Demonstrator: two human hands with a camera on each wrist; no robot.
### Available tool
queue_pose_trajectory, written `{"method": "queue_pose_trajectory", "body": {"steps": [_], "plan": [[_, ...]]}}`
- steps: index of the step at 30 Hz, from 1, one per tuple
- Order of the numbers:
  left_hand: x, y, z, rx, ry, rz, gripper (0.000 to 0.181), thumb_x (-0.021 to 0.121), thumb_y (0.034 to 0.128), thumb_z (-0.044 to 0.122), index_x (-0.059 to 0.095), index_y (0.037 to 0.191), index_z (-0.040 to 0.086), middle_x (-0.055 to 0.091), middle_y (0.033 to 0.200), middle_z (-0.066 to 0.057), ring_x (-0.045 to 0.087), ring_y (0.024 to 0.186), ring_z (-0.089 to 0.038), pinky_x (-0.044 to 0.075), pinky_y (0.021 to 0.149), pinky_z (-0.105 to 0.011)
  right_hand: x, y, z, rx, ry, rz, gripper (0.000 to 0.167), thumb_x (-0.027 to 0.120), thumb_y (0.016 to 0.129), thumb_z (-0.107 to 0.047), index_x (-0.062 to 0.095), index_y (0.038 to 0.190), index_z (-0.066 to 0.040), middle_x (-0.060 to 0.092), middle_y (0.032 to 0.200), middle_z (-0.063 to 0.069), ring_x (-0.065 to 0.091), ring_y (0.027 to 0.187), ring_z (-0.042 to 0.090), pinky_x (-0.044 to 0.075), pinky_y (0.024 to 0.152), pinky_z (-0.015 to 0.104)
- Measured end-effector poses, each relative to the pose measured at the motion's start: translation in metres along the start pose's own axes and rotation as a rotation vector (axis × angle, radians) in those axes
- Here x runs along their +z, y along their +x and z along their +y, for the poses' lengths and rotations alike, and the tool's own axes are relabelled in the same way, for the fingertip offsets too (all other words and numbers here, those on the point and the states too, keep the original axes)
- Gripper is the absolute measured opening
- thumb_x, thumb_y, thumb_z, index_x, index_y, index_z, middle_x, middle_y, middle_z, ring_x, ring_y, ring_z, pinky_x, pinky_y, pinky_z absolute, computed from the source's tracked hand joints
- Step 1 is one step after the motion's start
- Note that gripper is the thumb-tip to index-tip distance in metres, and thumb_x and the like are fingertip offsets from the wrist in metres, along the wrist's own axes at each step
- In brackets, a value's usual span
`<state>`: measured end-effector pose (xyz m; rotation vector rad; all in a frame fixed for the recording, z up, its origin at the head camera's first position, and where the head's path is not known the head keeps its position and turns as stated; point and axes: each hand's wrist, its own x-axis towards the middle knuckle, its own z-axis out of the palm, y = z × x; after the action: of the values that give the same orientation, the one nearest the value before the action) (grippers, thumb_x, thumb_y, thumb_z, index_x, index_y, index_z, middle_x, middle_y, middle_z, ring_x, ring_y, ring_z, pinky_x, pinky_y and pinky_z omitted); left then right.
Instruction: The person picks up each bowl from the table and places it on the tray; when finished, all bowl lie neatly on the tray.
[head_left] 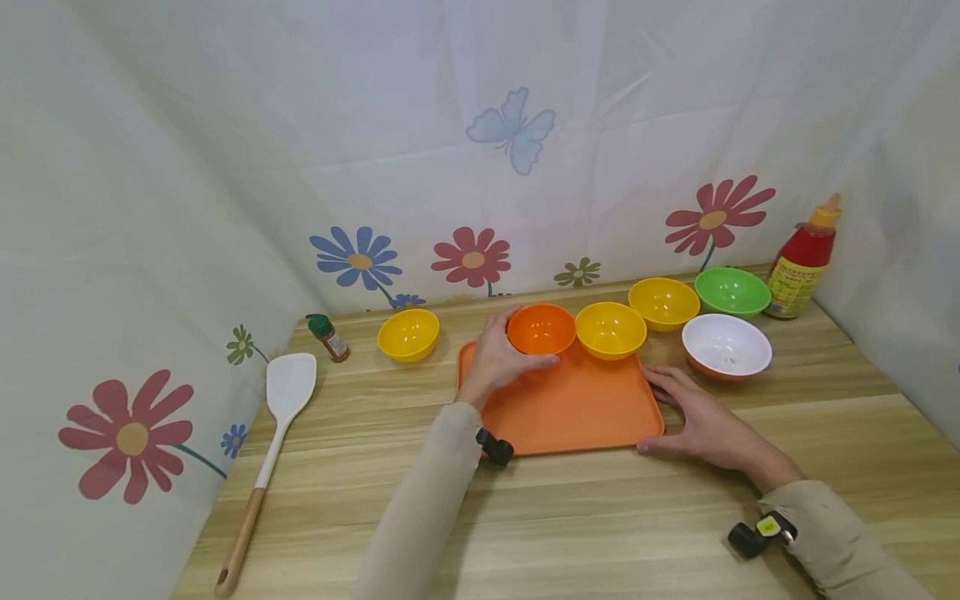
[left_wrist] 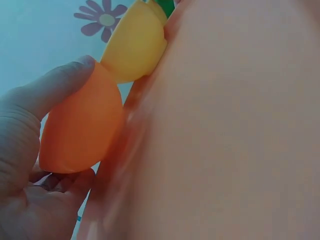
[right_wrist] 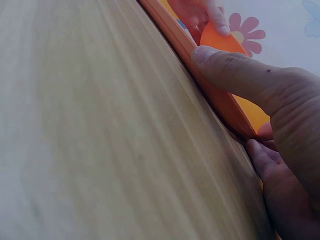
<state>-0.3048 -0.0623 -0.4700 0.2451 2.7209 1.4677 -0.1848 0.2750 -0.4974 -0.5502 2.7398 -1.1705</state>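
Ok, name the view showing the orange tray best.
The head view: most of the orange tray shows, though the left hand covers part. The left wrist view shows its surface close but cropped; the right wrist view, mainly its edge.

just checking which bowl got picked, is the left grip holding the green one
No, the left grip holds the orange bowl, while the green bowl sits beside the red bottle.
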Motion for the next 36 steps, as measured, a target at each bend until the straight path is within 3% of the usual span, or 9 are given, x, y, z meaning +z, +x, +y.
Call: {"method": "queue_pose_trajectory", "body": {"steps": [6, 15, 25, 31, 36], "plan": [[0.000, 0.000, -0.002, -0.004, -0.004, -0.012, 0.116, 0.104, 0.0763, 0.045, 0.042, 0.170, 0.017, 0.053, 0.161, -0.008, 0.054, 0.141, -0.032, 0.052, 0.121, -0.057, 0.000, -0.002, 0.000, -0.011, -0.004, 0.005, 0.120, 0.098, 0.083, -0.054, 0.036, 0.172, -0.002, 0.036, 0.172, 0.021, 0.057, 0.149, 0.043, 0.040, 0.123, 0.061], [0.000, 0.001, -0.003, -0.015, 0.044, -0.056, 0.123, 0.103, 0.0779, 0.044, 0.033, 0.176, 0.020, 0.044, 0.174, -0.009, 0.046, 0.154, -0.036, 0.043, 0.127, -0.062, -0.001, 0.000, 0.001, 0.015, 0.007, -0.004, 0.122, 0.098, 0.082, -0.057, 0.035, 0.173, -0.004, 0.035, 0.173, 0.020, 0.056, 0.150, 0.042, 0.040, 0.125, 0.059], [-0.004, -0.001, -0.003, 0.037, 0.012, -0.065, 0.127, 0.105, 0.0770, 0.039, 0.028, 0.177, 0.026, 0.041, 0.176, -0.009, 0.045, 0.155, -0.036, 0.041, 0.128, -0.064, -0.001, 0.001, 0.001, 0.019, 0.008, -0.013, 0.123, 0.097, 0.082, -0.057, 0.034, 0.173, -0.005, 0.035, 0.173, 0.019, 0.055, 0.151, 0.043, 0.040, 0.125, 0.060], [-0.014, -0.011, 0.005, 0.073, -0.068, -0.032, 0.124, 0.104, 0.0793, 0.033, 0.027, 0.177, 0.030, 0.042, 0.175, -0.010, 0.047, 0.155, -0.033, 0.048, 0.125, -0.059, 0.000, 0.000, 0.002, 0.024, 0.009, -0.017, 0.123, 0.097, 0.082, -0.058, 0.034, 0.174, -0.006, 0.035, 0.173, 0.019, 0.055, 0.151, 0.043, 0.040, 0.126, 0.060], [-0.031, -0.022, 0.015, 0.148, -0.107, 0.035, 0.124, 0.104, 0.0803, 0.029, 0.027, 0.176, 0.039, 0.042, 0.176, -0.001, 0.042, 0.160, -0.029, 0.041, 0.130, -0.056, -0.001, 0.000, 0.001, 0.024, 0.012, -0.014, 0.123, 0.097, 0.082, -0.058, 0.034, 0.174, -0.006, 0.034, 0.173, 0.020, 0.055, 0.152, 0.043, 0.039, 0.126, 0.060]]}}
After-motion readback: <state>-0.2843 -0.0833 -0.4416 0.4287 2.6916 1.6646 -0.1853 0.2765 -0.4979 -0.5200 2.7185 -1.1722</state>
